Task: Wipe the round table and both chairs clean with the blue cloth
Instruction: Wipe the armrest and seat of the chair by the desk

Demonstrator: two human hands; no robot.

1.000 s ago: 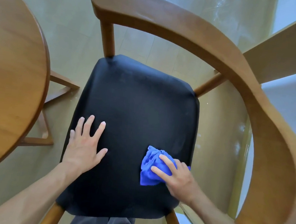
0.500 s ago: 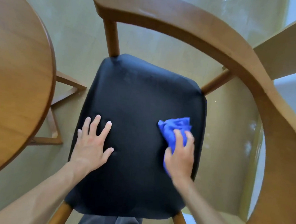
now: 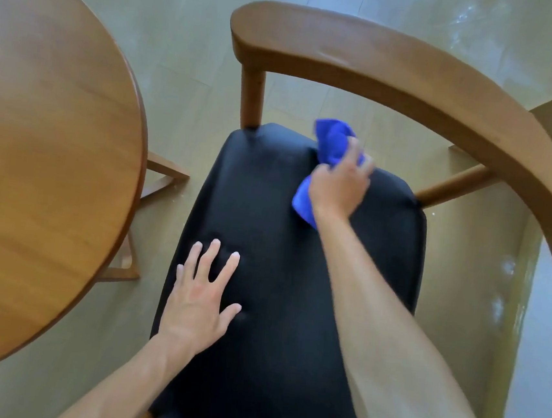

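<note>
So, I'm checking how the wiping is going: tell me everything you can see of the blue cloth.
The blue cloth is a bright blue, soft-looking rag, bunched up rather than spread flat. The right hand grips it and presses it onto the far edge of the chair's black seat, beside the wooden post under the armrest. One crumpled end sticks out beyond the fingertips, past the seat's edge; another corner shows below the wrist. Its middle is hidden under the hand.
</note>
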